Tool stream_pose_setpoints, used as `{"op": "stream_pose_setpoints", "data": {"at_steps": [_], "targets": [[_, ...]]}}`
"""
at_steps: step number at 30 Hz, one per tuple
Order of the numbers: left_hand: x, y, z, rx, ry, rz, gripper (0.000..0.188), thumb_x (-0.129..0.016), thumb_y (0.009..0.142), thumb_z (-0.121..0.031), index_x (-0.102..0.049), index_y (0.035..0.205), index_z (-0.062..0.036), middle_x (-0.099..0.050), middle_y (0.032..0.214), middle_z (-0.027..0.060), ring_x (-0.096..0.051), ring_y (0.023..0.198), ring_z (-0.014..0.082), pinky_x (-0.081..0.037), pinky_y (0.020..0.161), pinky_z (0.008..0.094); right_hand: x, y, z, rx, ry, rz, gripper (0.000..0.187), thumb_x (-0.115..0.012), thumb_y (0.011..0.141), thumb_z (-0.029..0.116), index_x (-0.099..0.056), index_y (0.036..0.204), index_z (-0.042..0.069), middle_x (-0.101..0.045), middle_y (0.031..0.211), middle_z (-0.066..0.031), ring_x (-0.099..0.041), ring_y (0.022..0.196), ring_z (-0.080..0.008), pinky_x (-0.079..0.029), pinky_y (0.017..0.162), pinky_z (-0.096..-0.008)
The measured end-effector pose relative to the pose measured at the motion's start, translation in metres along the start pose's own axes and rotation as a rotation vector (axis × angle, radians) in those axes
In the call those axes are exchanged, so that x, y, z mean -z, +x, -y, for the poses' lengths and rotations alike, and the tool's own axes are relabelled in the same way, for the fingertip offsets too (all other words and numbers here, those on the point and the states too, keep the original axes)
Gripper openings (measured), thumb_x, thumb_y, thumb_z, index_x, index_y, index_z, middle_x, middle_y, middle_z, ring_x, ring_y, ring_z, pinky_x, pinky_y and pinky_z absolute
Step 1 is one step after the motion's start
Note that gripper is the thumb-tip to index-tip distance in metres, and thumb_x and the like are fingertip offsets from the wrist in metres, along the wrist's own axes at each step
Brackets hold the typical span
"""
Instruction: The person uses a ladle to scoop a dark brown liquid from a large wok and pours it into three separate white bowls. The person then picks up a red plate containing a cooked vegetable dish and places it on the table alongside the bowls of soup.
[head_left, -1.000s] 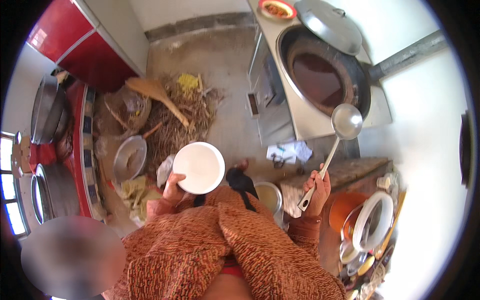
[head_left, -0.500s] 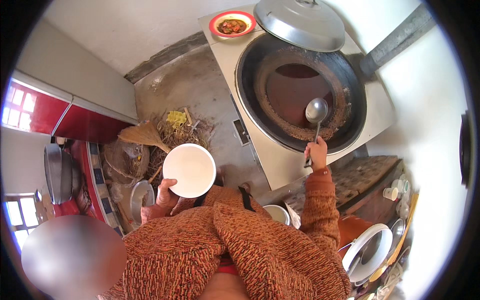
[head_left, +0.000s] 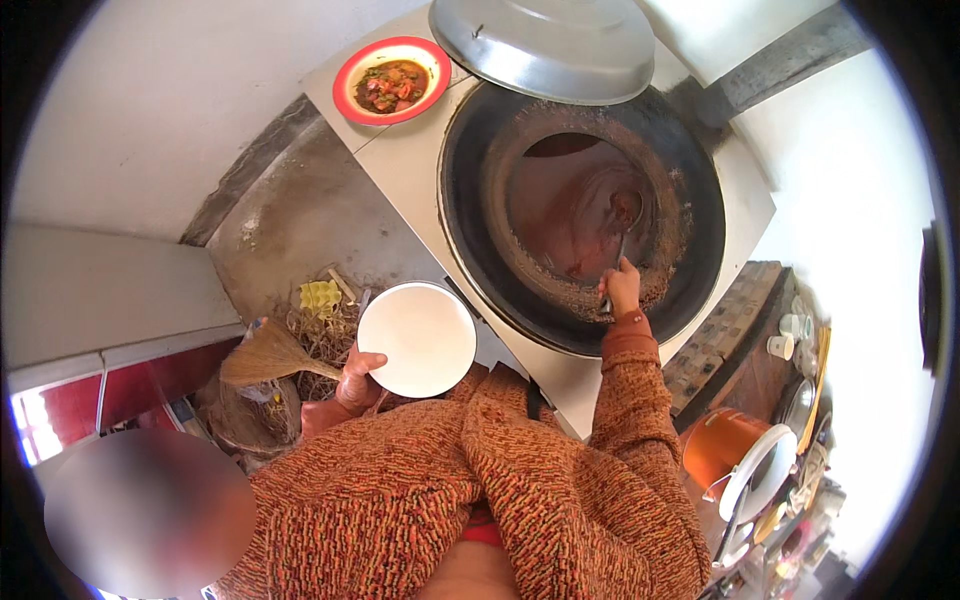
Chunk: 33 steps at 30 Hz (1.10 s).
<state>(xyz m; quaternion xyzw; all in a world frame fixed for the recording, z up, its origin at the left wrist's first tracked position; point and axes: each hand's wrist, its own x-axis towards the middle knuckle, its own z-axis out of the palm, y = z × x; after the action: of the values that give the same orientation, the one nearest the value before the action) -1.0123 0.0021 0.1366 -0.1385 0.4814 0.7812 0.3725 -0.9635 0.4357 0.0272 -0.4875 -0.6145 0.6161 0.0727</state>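
pale stove carries a black wok of reddish-brown liquid, with a lid and a red-rimmed plate beyond. the right hand grips a ladle by its handle over the wok's near side, its head beyond the hand, in the liquid. the left hand grasps a white bowl by its left rim, well apart from the ladle.

Through the feed I see a chunky knitted coat, rust-orange flecked with black and yellow. The coat's right sleeve carries the same speckle and ends in a smoother, plain brown cuff with a small pale dot. Red cloth shows between the coat's front edges.
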Motion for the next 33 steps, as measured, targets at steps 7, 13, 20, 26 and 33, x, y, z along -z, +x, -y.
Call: {"op": "stream_pose_setpoints", "data": {"at_steps": [7,13,20,26,33], "targets": [[0.007,0.039,-0.039,0.044,0.048,-0.015,0.084,-0.067,0.061,-0.027,-0.033,0.133,0.0028,-0.051,0.119,0.0206,-0.053,0.106,0.0315,-0.046,0.090,0.0428,-0.055,0.000,0.039,-0.120,0.065,0.139,0.064,-0.045,0.083,-0.005,-0.018,0.141,-0.004,-0.051,0.059,-0.0073,-0.048,0.045,-0.0148,-0.039,0.039,-0.0293],[-0.004,0.048,-0.046,0.057,0.047,0.017,0.081,-0.066,0.064,-0.026,-0.033,0.131,0.0044,-0.051,0.118,0.0207,-0.055,0.105,0.0315,-0.047,0.089,0.0421,-0.070,-0.037,0.047,-0.217,0.102,0.246,0.066,-0.044,0.082,-0.006,-0.016,0.142,-0.004,-0.052,0.062,-0.0079,-0.048,0.047,-0.0145,-0.040,0.040,-0.0292],[-0.024,0.049,-0.037,0.075,0.003,0.090,0.078,-0.065,0.066,-0.025,-0.034,0.131,0.0052,-0.052,0.118,0.0213,-0.056,0.105,0.0320,-0.048,0.089,0.0415,-0.021,-0.095,0.035,-0.258,-0.027,0.370,0.066,-0.044,0.079,-0.006,-0.020,0.141,-0.004,-0.052,0.064,-0.0084,-0.047,0.046,-0.0148,-0.040,0.040,-0.0298],[-0.024,0.045,-0.027,0.018,0.006,0.077,0.079,-0.064,0.066,-0.025,-0.032,0.132,0.0046,-0.050,0.120,0.0217,-0.054,0.106,0.0322,-0.047,0.089,0.0415,0.055,-0.095,0.018,-0.273,-0.157,0.247,0.069,-0.046,0.076,-0.005,-0.022,0.141,-0.003,-0.052,0.062,-0.0081,-0.049,0.044,-0.0165,-0.040,0.037,-0.0311],[-0.024,0.032,-0.024,0.001,0.001,-0.015,0.084,-0.064,0.063,-0.030,-0.032,0.132,0.0036,-0.050,0.119,0.0237,-0.056,0.104,0.0351,-0.051,0.084,0.0440,0.077,-0.015,0.015,-0.109,-0.272,0.022,0.066,-0.044,0.078,-0.005,-0.023,0.141,-0.002,-0.052,0.058,-0.0079,-0.050,0.042,-0.0178,-0.039,0.035,-0.0315]]}}
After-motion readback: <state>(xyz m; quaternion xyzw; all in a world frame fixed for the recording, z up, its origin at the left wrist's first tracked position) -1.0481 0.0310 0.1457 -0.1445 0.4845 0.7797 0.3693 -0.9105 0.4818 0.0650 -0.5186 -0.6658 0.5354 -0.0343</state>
